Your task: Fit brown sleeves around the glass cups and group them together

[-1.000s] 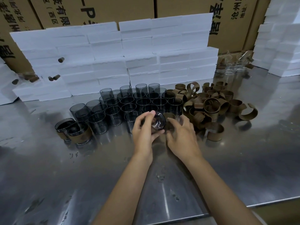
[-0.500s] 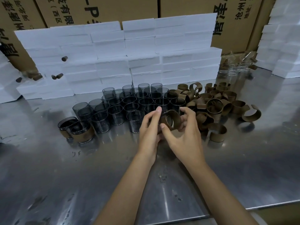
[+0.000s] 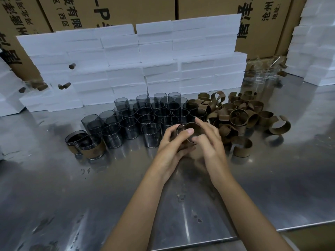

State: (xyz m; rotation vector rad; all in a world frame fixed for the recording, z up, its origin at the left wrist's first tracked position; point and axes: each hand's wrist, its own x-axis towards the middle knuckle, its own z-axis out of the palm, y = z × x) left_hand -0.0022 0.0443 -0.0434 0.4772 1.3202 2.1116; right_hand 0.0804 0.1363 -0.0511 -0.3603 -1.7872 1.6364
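Hands meet at the centre of a steel table [image 3: 54,187], working one glass cup [image 3: 188,128] between them. The left hand [image 3: 170,147] curls round the cup from nine o'clock, thumb laid across the rim, most likely to keep the glass from turning. The right hand [image 3: 210,142] wraps it from three o'clock, fingers bent over a brown sleeve [image 3: 196,130] that sits around the cup wall; how far the sleeve has closed is hidden by the fingers. The cup is tipped toward the viewer, probably so the sleeve can be pressed on evenly. At twelve o'clock from the hands stands a block of bare cups [image 3: 146,115], upright, mouths up, touching one another in rows, all of them holding nothing. At nine o'clock, just apart from that block, stand two finished cups [image 3: 85,144], each banded in brown, side by side and touching; this looks like the grouping spot, set apart so done and undone do not mix. At two o'clock lies a loose pile of sleeves [image 3: 239,115], open curled bands heaped on each other, within easy reach of the right hand. Behind everything, white foam blocks [image 3: 126,60] are stacked like a wall, with cardboard boxes [image 3: 136,9] behind them. At one o'clock, far back, clear glasses [image 3: 261,78] stand in a small cluster. Judging by the counts, the job is barely begun.
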